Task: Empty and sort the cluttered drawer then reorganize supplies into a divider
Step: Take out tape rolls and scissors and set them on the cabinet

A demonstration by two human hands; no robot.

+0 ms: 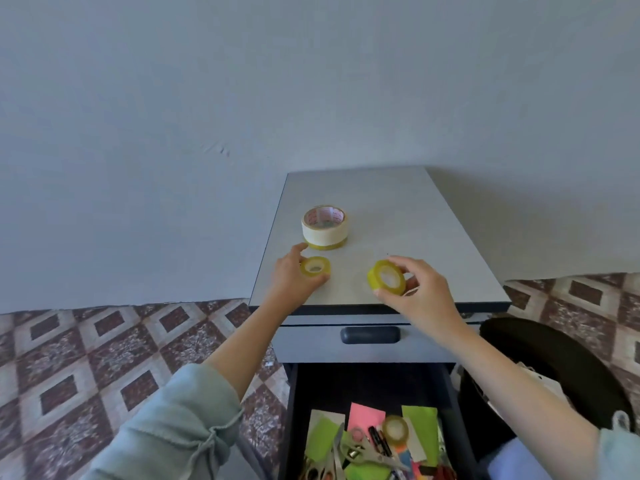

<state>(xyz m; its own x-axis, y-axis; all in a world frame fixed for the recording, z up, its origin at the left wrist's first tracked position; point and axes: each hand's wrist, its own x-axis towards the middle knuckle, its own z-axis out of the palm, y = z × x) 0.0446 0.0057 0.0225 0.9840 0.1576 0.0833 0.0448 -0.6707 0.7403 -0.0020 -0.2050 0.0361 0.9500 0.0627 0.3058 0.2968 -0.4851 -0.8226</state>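
On the grey cabinet top (415, 216) my left hand (289, 277) holds a small yellow tape roll (314, 268) that lies flat on the surface. My right hand (420, 289) grips a second yellow tape roll (386, 277), tilted on edge just above the top. A wide cream tape roll (325, 226) stands behind the left one, stacked on a thin yellow roll. Below, the open dark drawer (294, 410) holds another yellow tape roll (395, 429), scissors (360, 452), green and pink paper (365, 415) and pens.
A shut drawer with a dark handle (370, 335) sits between the cabinet top and the open drawer. A black bin with a bag (554, 368) stands to the right. Patterned tile floor (104, 358) lies to the left, a plain wall behind.
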